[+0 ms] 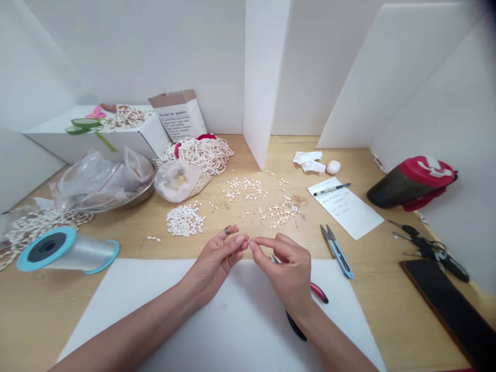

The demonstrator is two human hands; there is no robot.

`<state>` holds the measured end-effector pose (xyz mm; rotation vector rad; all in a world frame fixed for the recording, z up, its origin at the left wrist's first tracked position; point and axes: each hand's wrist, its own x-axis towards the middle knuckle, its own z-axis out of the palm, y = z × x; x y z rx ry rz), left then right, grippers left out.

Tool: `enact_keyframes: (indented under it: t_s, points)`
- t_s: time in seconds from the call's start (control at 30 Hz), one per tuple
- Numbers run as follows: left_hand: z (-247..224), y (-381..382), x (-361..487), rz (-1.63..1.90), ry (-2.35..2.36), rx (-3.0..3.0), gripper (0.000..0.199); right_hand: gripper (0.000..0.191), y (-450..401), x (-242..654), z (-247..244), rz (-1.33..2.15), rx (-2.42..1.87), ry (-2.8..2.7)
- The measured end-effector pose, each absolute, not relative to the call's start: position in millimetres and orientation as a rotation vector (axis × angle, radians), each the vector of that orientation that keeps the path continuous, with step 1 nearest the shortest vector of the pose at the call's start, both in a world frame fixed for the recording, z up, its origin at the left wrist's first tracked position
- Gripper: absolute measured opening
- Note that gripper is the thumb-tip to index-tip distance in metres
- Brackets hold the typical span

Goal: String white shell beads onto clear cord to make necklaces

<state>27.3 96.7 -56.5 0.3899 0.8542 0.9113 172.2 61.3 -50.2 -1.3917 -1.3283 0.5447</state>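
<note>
My left hand [220,258] and my right hand [284,263] meet fingertip to fingertip above the white sheet [232,320]. Each pinches thumb against forefinger, and whatever lies between them is too small to make out. A ring shows on a left finger. Under my right hand and wrist lies a pair of pliers [319,292] with red and black handles, partly covered. Just beyond the fingers are a pile of white beads [185,219], gold starfish charms [282,214] and scattered small white pieces [246,188].
At left stand a spool of clear line [93,252], a metal bowl [135,199] with plastic bags, and a bead bag [176,181]. Bead strands [211,155] lie behind. Rightward are thread snips [337,250], a notepaper [351,214] with a pen, a tumbler [403,181], keys [426,248] and a phone [445,305].
</note>
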Motion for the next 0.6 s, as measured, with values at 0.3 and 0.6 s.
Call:
enact_keyframes:
  t_s: [0.3, 0.6]
  points:
    - [-56.0, 96.5, 28.8, 0.923, 0.847, 0.361, 0.029, 0.01, 61.7, 171.4, -50.3, 0.546, -1.394, -1.305]
    - [-54.9, 95.4, 28.9, 0.931, 0.825, 0.351, 0.027, 0.011, 61.9, 170.5, -50.0, 0.575, -1.428, -1.302]
